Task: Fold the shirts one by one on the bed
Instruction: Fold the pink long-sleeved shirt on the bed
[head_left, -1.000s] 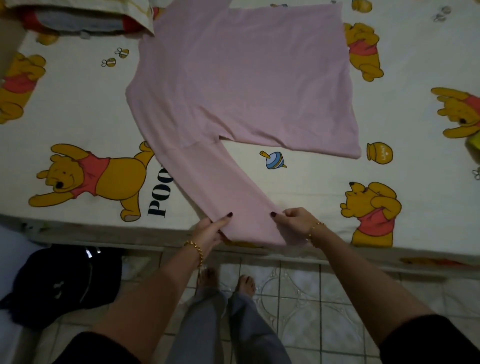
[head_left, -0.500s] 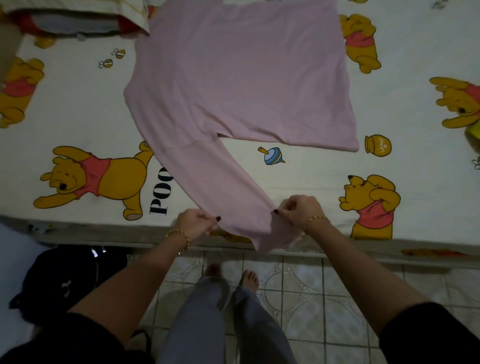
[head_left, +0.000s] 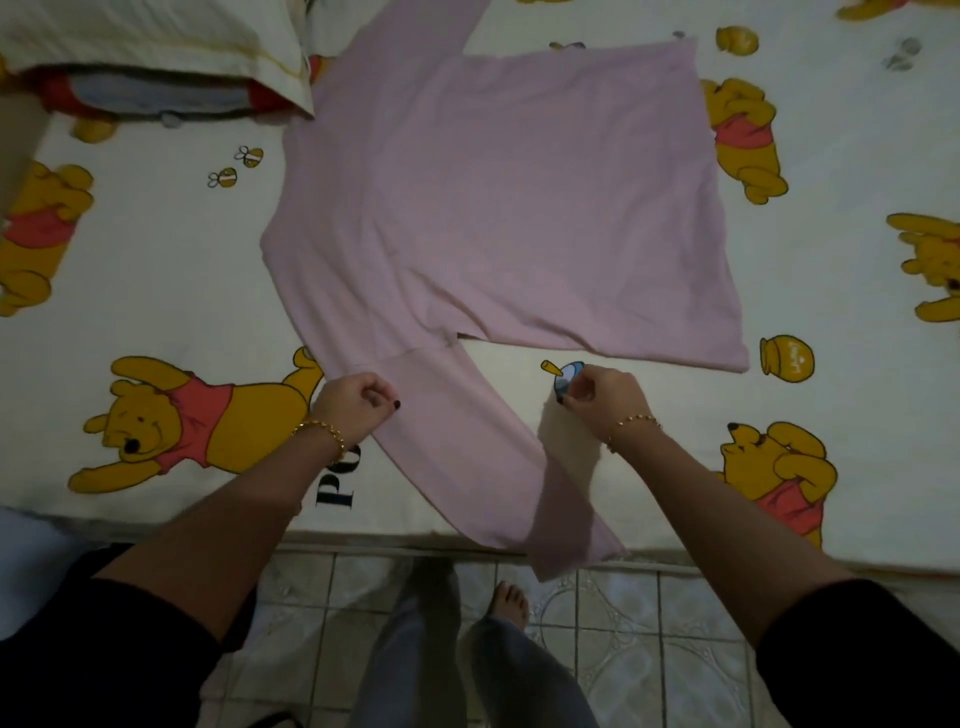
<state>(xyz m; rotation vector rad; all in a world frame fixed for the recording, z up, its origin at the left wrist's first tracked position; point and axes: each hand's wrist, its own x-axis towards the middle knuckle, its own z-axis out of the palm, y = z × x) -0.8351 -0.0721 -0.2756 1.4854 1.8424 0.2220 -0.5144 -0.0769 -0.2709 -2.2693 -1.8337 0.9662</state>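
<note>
Facing the pink shirt (head_left: 493, 208), we are finding it unfolded on the bed (head_left: 156, 291), one sleeve (head_left: 467, 457) trailing over the edge; every fold seems to be waiting. Our left hand (head_left: 353, 408) is curling at that sleeve's edge, grip unclear; our right hand (head_left: 605, 397) is curling empty beside it. Only the lettering (head_left: 337, 486) "PO" is showing.

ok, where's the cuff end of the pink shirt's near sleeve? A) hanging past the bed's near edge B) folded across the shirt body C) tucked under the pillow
A: the sleeve of the pink shirt runs to the near edge of the bed, and its cuff end droops past it over the floor tiles.
</note>
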